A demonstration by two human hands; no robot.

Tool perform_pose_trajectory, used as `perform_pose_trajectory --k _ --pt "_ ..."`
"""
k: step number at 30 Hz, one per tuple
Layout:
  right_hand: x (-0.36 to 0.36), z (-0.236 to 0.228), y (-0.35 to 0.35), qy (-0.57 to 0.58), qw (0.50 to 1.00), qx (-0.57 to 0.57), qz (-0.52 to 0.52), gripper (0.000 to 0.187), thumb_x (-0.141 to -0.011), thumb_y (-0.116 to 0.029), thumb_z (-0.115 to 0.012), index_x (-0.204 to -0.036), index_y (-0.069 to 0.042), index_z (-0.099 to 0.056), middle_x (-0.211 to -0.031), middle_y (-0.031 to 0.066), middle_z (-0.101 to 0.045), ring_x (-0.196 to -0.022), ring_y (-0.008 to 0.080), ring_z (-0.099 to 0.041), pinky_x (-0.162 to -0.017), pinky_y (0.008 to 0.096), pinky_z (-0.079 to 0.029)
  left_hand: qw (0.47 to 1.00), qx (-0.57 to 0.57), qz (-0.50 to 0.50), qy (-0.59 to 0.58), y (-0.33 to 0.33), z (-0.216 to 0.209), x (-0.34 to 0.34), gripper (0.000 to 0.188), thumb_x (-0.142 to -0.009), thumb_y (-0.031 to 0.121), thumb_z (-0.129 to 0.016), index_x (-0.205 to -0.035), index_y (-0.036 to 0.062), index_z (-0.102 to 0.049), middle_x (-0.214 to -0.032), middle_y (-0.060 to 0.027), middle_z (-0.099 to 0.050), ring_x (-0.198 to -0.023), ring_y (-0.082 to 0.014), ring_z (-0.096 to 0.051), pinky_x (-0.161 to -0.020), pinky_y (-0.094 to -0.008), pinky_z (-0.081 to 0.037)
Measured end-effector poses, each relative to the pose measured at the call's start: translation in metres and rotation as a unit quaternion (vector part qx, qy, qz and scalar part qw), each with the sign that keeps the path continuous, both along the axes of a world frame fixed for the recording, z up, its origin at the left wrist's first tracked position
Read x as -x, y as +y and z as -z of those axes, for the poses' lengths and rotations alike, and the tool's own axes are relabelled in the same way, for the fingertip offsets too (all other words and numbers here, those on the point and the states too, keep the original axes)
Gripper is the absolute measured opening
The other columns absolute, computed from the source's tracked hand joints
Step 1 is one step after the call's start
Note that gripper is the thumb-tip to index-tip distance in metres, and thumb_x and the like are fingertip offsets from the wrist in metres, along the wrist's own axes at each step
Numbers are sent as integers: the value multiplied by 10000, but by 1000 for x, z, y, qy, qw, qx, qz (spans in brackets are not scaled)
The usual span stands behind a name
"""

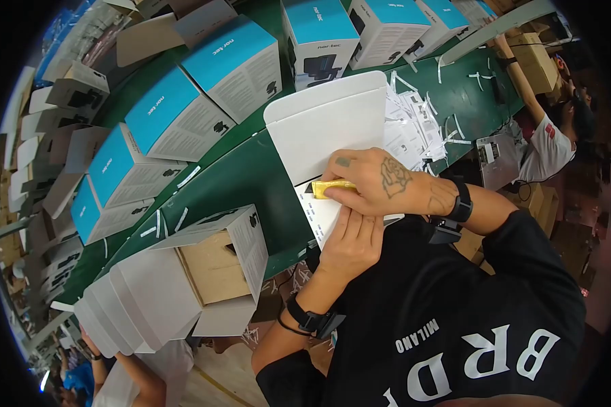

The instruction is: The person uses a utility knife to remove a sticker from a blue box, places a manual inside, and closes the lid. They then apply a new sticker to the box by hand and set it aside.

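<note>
A white carton (327, 125) with its lid flap raised stands at the green table's near edge. My right hand (373, 180) is closed around a yellow tool (331, 188) with a dark tip, whose exact kind I cannot make out. The tip touches or hovers just over the carton's narrow printed side. Just below, my left hand (352, 245) grips the carton with its fingers close together, their tips partly hidden under the right hand. Both wrists wear black straps.
Blue-topped boxes (231, 51) line the far side of the green table (278, 197). An open carton (217, 271) with a cardboard insert stands at lower left, near a co-worker's arm (139, 376). Papers and strips (414, 125) lie at right, with another person (550, 139) beyond.
</note>
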State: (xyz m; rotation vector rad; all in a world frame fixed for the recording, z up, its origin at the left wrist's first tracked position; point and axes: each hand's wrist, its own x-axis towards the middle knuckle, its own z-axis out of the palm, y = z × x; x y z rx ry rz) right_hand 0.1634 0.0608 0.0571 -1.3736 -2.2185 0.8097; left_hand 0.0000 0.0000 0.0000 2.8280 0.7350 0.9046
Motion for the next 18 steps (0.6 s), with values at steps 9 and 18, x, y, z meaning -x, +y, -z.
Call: perform_pose_trajectory --k 9,18 --pt "6 2 -6 19 999 -16 39 165 -901 -165 -743 -988 -35 -692 -947 109 -687 -744 326 -699 -637 380 -561 1000 20 4 -21 -2 0 1 252 -861 114 -646 -1015 -61 -742 -1022 -220 -731 -1043 -372 -703 -1055 -483 -526" --pt "16 12 -6 53 997 -48 -15 187 -896 -232 -745 -974 -71 -688 -939 90 -681 -761 324 -698 -655 395 -561 999 28 2 24 -12 3 5 310 -846 191 -741 -1062 -30 -754 -1038 -174 -736 -1024 -342 -705 -999 -468 -538"
